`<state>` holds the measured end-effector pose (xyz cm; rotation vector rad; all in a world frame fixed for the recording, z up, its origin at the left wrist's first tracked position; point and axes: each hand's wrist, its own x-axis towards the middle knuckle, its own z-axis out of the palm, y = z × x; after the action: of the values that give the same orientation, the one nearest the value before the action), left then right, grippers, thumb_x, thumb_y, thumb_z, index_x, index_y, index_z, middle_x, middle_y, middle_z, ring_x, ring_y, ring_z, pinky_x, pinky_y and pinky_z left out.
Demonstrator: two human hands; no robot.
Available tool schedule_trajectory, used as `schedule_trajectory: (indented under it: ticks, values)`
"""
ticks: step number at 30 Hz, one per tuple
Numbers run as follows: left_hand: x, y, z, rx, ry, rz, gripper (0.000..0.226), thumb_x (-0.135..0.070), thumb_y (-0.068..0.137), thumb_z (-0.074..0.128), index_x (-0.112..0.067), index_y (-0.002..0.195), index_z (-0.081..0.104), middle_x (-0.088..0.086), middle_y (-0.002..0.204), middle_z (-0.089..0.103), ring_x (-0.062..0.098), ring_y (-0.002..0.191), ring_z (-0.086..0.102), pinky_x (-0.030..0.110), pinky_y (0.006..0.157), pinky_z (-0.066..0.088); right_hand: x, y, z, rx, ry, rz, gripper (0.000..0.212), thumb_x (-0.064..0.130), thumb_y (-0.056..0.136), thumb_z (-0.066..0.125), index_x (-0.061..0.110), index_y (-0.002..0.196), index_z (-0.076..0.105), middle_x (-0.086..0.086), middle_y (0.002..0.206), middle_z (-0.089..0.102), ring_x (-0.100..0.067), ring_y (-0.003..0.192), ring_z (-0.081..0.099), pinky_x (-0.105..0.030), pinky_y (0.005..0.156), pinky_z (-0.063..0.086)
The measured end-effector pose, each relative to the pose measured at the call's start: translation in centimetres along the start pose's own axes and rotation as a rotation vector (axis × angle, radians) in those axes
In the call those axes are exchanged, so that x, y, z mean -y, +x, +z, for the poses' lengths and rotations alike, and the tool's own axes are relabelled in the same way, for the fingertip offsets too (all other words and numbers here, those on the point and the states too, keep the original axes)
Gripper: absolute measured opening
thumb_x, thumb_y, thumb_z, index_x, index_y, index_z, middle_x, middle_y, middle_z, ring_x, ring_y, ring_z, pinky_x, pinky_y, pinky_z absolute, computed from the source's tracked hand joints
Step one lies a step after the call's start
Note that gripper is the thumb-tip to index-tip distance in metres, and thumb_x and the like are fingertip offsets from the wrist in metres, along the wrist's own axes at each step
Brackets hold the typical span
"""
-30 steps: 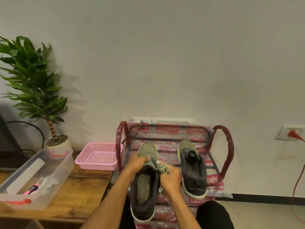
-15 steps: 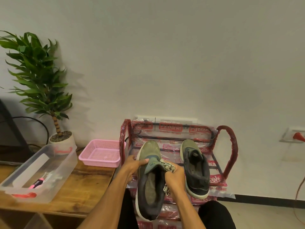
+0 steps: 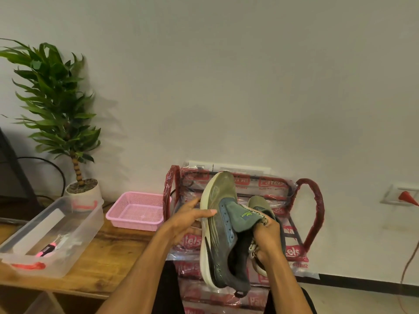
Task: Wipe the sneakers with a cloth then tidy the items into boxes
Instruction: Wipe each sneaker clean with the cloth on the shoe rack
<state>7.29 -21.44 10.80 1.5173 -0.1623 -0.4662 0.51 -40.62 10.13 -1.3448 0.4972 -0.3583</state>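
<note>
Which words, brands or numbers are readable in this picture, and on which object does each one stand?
"Patels": red print, repeated on the plastic wrap of the red rack.
Small lines and digits beneath it: too blurred to read.
Green print on the tongue of the held sneaker: too small to read.

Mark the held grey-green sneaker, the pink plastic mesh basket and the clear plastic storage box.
Grey-green sneaker [image 3: 217, 236]: head view, side of the upper.
Pink plastic mesh basket [image 3: 136, 225]: head view, front wall.
Clear plastic storage box [image 3: 86, 236]: head view, right side wall.
</note>
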Motion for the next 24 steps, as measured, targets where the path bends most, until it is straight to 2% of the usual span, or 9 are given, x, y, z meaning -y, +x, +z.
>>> schedule_trajectory:
  ticks: [3, 6, 10, 12, 14, 17, 20, 22, 24]
  values:
    - [-0.3, 0.2, 0.4, -0.046, 0.037, 0.014, 0.051, -0.015, 0.081, 0.079, -0.026, 0.123, 0.054, 0.012, 0.108, 0.073, 0.027, 0.094, 0.073, 0.052, 0.076, 0.060, 1.2, 0.0, -0.6, 0.015, -0.002, -0.004, 0.032, -0.009, 0.086, 0.054, 0.017, 0.085, 0.074, -0.011, 0.086, 0.074, -0.021, 0.077, 0.070, -0.034, 0.066, 0.057]
    - [-0.8, 0.0, 0.9, -0.110, 0.001, 0.044, 0.047, -0.014, 0.081, 0.078, -0.019, 0.121, 0.056, 0.013, 0.106, 0.073, 0.026, 0.087, 0.074, 0.047, 0.068, 0.061, 3.4, 0.3, -1.4, -0.016, -0.012, -0.042, 0.039, -0.015, 0.083, 0.054, 0.017, 0.095, 0.072, -0.007, 0.091, 0.073, -0.017, 0.081, 0.069, -0.027, 0.063, 0.056]
    - [-1.3, -0.2, 1.2, -0.173, 0.006, 0.060, 0.036, -0.019, 0.082, 0.078, -0.010, 0.114, 0.065, 0.012, 0.102, 0.074, 0.026, 0.086, 0.074, 0.048, 0.072, 0.061, 7.2, -0.3, -1.6, -0.103, -0.094, -0.320, 0.043, -0.010, 0.084, 0.058, 0.026, 0.103, 0.071, 0.006, 0.097, 0.071, -0.010, 0.094, 0.066, -0.036, 0.085, 0.056]
    - [-1.4, -0.3, 1.7, -0.191, 0.011, 0.055, 0.032, -0.018, 0.083, 0.077, -0.007, 0.111, 0.066, 0.012, 0.099, 0.075, 0.025, 0.085, 0.074, 0.048, 0.073, 0.061, 8.5, -1.1, -1.0, -0.074, -0.163, -0.485, 0.047, -0.011, 0.083, 0.057, 0.027, 0.107, 0.070, 0.013, 0.098, 0.069, -0.002, 0.094, 0.065, -0.029, 0.086, 0.056]
    - [-1.5, -0.7, 2.6, -0.254, 0.048, 0.081, 0.025, -0.018, 0.084, 0.076, -0.008, 0.106, 0.068, 0.010, 0.092, 0.075, 0.023, 0.080, 0.074, 0.044, 0.070, 0.062, 9.4, -1.9, -0.4, 0.012, -0.275, -0.635, 0.048, -0.012, 0.081, 0.059, 0.025, 0.110, 0.070, 0.012, 0.103, 0.068, 0.002, 0.097, 0.062, -0.019, 0.083, 0.054]
    - [-1.6, -0.9, 3.8, -0.331, 0.149, 0.161, 0.017, -0.020, 0.087, 0.072, -0.014, 0.102, 0.069, 0.005, 0.087, 0.074, 0.021, 0.079, 0.073, 0.043, 0.073, 0.061, 9.3, -2.8, 0.7, 0.153, -0.579, -0.797, 0.053, -0.012, 0.077, 0.061, 0.026, 0.114, 0.068, 0.013, 0.112, 0.064, 0.005, 0.100, 0.055, -0.010, 0.082, 0.046]
    - [-1.8, -1.0, 4.1, -0.314, 0.219, 0.200, 0.026, -0.023, 0.090, 0.067, -0.023, 0.116, 0.060, 0.001, 0.098, 0.071, 0.018, 0.087, 0.071, 0.042, 0.076, 0.061, 8.2, -2.7, 1.9, 0.137, -0.878, -1.012, 0.054, -0.009, 0.073, 0.066, 0.025, 0.115, 0.068, 0.008, 0.117, 0.065, -0.007, 0.104, 0.058, -0.023, 0.086, 0.049]
    - [-2.1, -1.1, 4.0, -0.245, 0.165, 0.178, 0.036, -0.023, 0.091, 0.066, -0.024, 0.125, 0.053, 0.003, 0.105, 0.070, 0.018, 0.092, 0.071, 0.041, 0.075, 0.061, 7.8, -2.4, 2.3, 0.128, -0.982, -1.054, 0.053, -0.008, 0.072, 0.068, 0.022, 0.116, 0.068, 0.004, 0.118, 0.066, -0.015, 0.107, 0.060, -0.033, 0.087, 0.052]
    - [-2.5, -1.4, 3.9, -0.191, 0.104, 0.161, 0.037, -0.021, 0.092, 0.067, -0.021, 0.126, 0.053, 0.006, 0.108, 0.070, 0.020, 0.093, 0.071, 0.039, 0.073, 0.062, 7.7, -2.2, 2.7, 0.132, -1.086, -1.081, 0.054, -0.008, 0.069, 0.069, 0.020, 0.115, 0.068, 0.002, 0.116, 0.068, -0.019, 0.106, 0.062, -0.036, 0.087, 0.052]
